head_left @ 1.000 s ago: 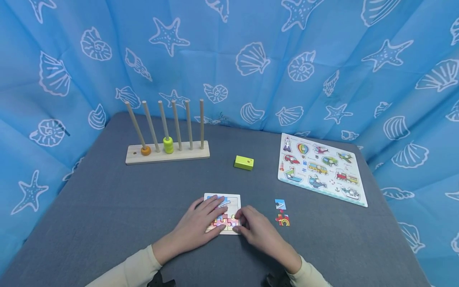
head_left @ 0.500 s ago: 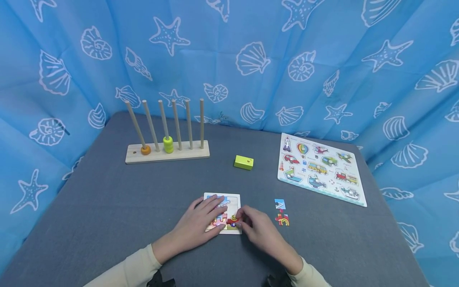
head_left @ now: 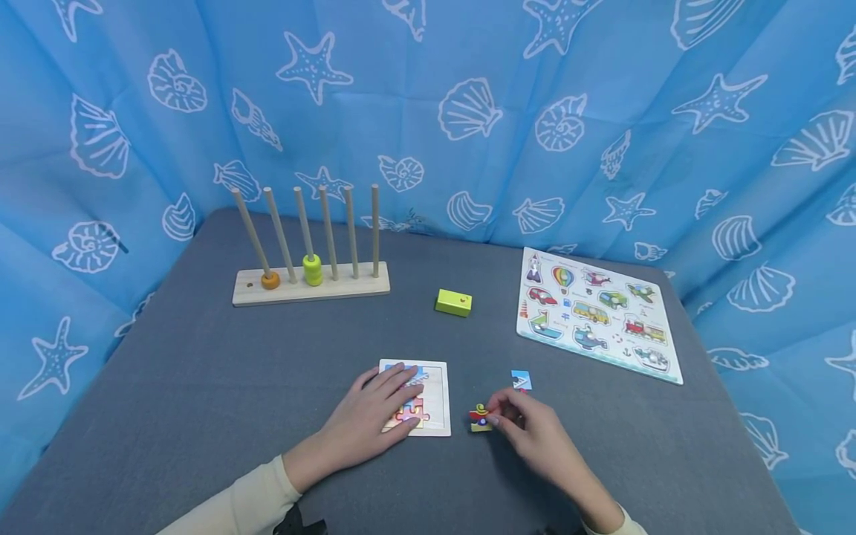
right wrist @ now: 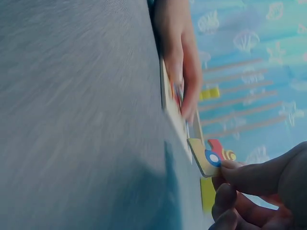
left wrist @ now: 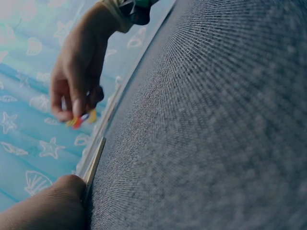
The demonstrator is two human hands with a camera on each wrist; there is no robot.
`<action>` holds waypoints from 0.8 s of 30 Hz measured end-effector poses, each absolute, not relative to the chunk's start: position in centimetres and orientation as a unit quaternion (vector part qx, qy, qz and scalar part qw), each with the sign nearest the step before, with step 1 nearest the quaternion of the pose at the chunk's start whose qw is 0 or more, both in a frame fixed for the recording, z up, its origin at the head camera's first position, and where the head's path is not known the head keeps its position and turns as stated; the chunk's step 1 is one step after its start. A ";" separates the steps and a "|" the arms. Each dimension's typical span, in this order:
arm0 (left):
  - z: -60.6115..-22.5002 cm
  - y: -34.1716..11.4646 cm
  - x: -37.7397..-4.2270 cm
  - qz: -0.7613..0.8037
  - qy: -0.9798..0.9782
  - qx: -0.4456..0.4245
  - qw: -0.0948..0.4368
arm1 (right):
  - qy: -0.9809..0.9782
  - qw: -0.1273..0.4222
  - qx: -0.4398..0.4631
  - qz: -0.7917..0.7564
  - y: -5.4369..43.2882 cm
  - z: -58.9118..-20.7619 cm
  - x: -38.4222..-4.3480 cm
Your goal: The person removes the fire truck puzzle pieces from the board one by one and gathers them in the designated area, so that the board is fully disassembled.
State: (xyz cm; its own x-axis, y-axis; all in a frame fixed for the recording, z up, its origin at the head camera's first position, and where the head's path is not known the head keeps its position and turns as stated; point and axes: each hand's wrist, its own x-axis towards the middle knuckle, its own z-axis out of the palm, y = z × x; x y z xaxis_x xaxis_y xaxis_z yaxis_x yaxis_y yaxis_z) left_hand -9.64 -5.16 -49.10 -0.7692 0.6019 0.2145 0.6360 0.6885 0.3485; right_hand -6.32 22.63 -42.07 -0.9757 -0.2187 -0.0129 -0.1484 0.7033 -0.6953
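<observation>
My left hand [head_left: 374, 412] lies with fingers spread over a small framed jigsaw puzzle [head_left: 438, 379], covering much of its left half. Pink and blue pieces show between the fingers, and bare wood shows on the right side. To the right of the frame, my right hand [head_left: 535, 431] pinches a jigsaw piece [head_left: 478, 419] between thumb and fingertips. In the right wrist view the jigsaw piece [right wrist: 212, 158] is red, yellow and tan with a blue-ringed white dot, held tilted. Just behind that hand lies a blue jigsaw piece [head_left: 521, 379]; the red one near it is mostly hidden.
A wooden peg stand [head_left: 314, 293] with an orange bead and green beads stands at the back left. A yellow-green block [head_left: 453, 302] lies behind the puzzle. Further right is a white vehicle peg puzzle board [head_left: 602, 312]. A blue shell-patterned curtain [head_left: 428, 111] hangs behind the table.
My right hand has lifted the jigsaw piece out of the frame's lower right and carried it right, baring the wood there. My left hand has stayed in place.
</observation>
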 end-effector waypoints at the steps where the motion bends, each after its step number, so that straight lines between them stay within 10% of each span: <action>1: -49.1 -5.2 -9.6 -0.207 -0.917 -0.339 0.043 | 0.923 0.048 -0.086 -0.373 23.2 -42.1 -6.1; 24: -49.3 -5.2 -9.7 -0.216 -0.912 -0.344 0.054 | 0.924 0.145 0.081 -0.345 28.6 -42.6 -4.2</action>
